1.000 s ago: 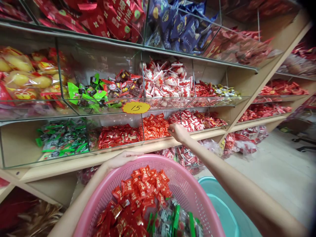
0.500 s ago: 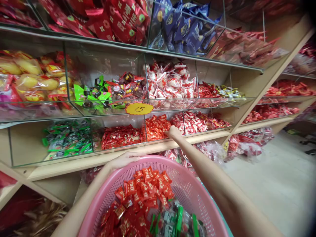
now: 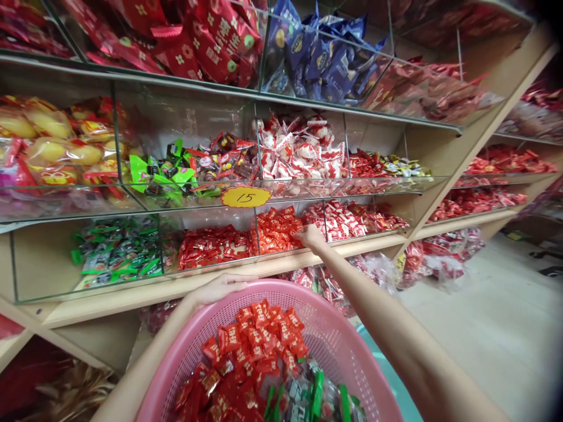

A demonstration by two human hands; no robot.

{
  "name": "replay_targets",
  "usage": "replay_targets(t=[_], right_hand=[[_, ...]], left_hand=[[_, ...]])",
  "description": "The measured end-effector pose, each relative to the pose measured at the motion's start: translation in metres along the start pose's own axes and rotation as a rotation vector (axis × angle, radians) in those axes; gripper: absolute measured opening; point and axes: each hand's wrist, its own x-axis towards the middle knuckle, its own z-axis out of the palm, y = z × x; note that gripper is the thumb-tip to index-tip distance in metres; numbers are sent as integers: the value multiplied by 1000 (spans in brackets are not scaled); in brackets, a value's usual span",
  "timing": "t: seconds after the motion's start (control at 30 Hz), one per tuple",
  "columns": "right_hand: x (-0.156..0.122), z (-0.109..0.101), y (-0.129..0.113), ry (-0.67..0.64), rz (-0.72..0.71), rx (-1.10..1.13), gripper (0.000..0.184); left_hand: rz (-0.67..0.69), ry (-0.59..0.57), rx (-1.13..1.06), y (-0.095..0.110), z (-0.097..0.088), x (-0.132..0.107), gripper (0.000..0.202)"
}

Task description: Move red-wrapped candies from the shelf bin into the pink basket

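My left hand [image 3: 220,288] grips the far rim of a pink mesh basket [image 3: 334,346] held low in front of me. Inside it lie several red wrapped candies [image 3: 259,343] and some green-and-silver ones [image 3: 308,392]. My right hand [image 3: 311,235] reaches into the lowest glass shelf bin, its fingers resting among small red candy packets [image 3: 277,227]. Whether those fingers have closed on any packet cannot be told. The bin to the right holds red-and-white packets [image 3: 341,217].
A yellow price tag marked 15 [image 3: 245,197] hangs on the glass front. Other bins hold green candies [image 3: 115,252], red bars [image 3: 213,246], white-red sweets [image 3: 299,146] and blue bags [image 3: 325,53]. Plastic bags of candy [image 3: 431,255] lie on the floor at right, beside bare concrete.
My right hand has shifted slightly left within the red candy bin. The view has shaken a little; the left hand stays on the basket rim.
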Motion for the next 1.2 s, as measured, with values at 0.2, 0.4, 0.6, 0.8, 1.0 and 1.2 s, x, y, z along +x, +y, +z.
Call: replay_targets(t=[0.2, 0.4, 0.6, 0.8, 1.0, 1.2], right_hand=[[-22, -23, 21, 15, -265, 260, 32], [-74, -41, 34, -270, -328, 911, 38], [-103, -44, 36, -432, -226, 1013, 36], [-106, -36, 43, -440, -310, 893, 34], [-112, -28, 50, -421, -614, 434, 12], [-125, -24, 42, -420, -851, -11, 10]], left_hand=[[-12, -23, -48, 6, 2, -1, 45], [0, -18, -21, 9, 4, -1, 47], [-14, 6, 63, 8, 3, 0, 45], [-40, -6, -14, 6, 3, 0, 45], [-24, -1, -22, 5, 4, -1, 44], [17, 3, 30, -1, 2, 2, 46]])
